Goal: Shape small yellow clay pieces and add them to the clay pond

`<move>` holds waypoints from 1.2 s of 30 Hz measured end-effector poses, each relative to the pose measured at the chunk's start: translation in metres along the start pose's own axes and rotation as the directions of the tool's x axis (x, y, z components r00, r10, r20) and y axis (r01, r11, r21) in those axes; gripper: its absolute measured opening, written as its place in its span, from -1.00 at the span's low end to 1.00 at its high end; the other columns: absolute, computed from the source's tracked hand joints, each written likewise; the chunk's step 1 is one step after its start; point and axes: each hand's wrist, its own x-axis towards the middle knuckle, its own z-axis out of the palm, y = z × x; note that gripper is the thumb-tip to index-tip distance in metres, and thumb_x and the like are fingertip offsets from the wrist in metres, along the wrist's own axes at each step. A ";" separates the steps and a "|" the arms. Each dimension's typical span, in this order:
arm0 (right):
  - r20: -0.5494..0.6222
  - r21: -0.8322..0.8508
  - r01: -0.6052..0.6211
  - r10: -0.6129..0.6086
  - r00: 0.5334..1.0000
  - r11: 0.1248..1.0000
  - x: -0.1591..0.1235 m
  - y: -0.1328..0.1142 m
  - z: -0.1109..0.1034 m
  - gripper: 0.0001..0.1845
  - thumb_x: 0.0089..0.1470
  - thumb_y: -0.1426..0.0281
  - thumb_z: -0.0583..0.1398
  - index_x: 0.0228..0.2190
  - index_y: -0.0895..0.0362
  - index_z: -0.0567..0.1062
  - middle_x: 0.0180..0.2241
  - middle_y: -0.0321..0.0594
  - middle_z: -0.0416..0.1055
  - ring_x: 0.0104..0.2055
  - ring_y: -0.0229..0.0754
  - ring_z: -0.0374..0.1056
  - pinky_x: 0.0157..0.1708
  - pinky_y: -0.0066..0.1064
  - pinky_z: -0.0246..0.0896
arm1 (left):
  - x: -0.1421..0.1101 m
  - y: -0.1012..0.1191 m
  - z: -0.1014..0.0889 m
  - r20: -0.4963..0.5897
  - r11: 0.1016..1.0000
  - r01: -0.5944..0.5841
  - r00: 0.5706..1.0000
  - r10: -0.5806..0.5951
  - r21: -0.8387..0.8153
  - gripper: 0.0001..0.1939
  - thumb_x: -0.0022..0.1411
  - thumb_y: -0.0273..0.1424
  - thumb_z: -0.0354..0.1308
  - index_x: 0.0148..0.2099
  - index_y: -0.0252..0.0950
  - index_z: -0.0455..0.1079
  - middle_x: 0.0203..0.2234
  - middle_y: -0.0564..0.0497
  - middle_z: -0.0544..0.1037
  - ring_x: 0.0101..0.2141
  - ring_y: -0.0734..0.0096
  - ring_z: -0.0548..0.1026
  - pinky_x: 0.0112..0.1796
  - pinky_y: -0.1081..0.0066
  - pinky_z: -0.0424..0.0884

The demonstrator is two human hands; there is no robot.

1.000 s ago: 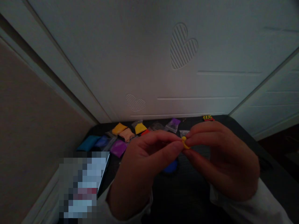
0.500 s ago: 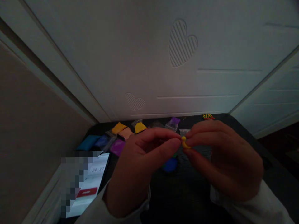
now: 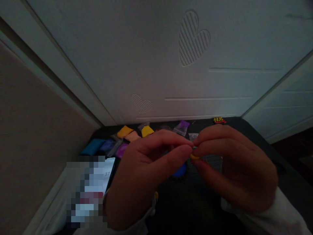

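Note:
Both my hands meet above a dark table (image 3: 256, 143). My left hand (image 3: 144, 173) and my right hand (image 3: 232, 166) pinch a small piece of yellow clay (image 3: 194, 156) between thumbs and forefingers; only its lower edge shows. A blue lump of clay (image 3: 179, 170) lies on the table just under my left fingers.
Several small bags of coloured clay lie at the table's far left: yellow (image 3: 147, 131), orange (image 3: 125, 131), purple (image 3: 182, 126), teal (image 3: 93, 146). A small red and yellow clay figure (image 3: 218, 120) stands at the back right. A lit phone screen (image 3: 91, 191) lies at the near left. A white cabinet door (image 3: 171, 65) with heart reliefs rises behind.
The fingertips have closed tighter over the yellow clay, so less of it shows. Both hands shifted slightly; the view tilted a little.

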 end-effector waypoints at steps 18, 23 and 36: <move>-0.001 -0.032 0.010 -0.010 1.000 0.999 -0.002 0.000 -0.001 -0.74 -0.20 0.61 0.22 -0.35 0.20 0.42 -0.34 -0.23 0.37 -0.27 -0.30 0.30 -0.28 -0.46 0.24 | -0.003 0.000 0.000 0.050 0.995 0.058 0.997 -0.055 -0.076 -0.80 -0.12 -0.56 0.24 -0.39 -0.19 0.46 -0.55 0.12 0.48 -0.49 0.55 0.39 -0.51 0.58 0.28; -0.006 -0.027 0.014 -0.014 1.000 1.000 0.000 0.002 0.001 -0.73 -0.20 0.60 0.23 -0.35 0.17 0.42 -0.33 -0.24 0.38 -0.27 -0.29 0.30 -0.29 -0.45 0.25 | -0.002 0.001 0.000 0.064 0.992 0.091 0.994 -0.086 -0.091 -0.81 -0.11 -0.57 0.23 -0.40 -0.19 0.46 -0.55 0.12 0.47 -0.48 0.54 0.39 -0.51 0.58 0.28; -0.046 -0.033 0.017 -0.019 0.999 0.999 -0.003 0.001 -0.008 -0.75 -0.15 0.65 0.12 -0.40 0.15 0.45 -0.30 -0.23 0.37 -0.26 -0.28 0.31 -0.31 -0.46 0.26 | -0.001 -0.005 -0.005 0.059 0.995 0.036 0.998 -0.031 -0.098 -0.81 -0.10 -0.52 0.25 -0.36 -0.19 0.46 -0.52 0.11 0.47 -0.48 0.59 0.40 -0.50 0.64 0.30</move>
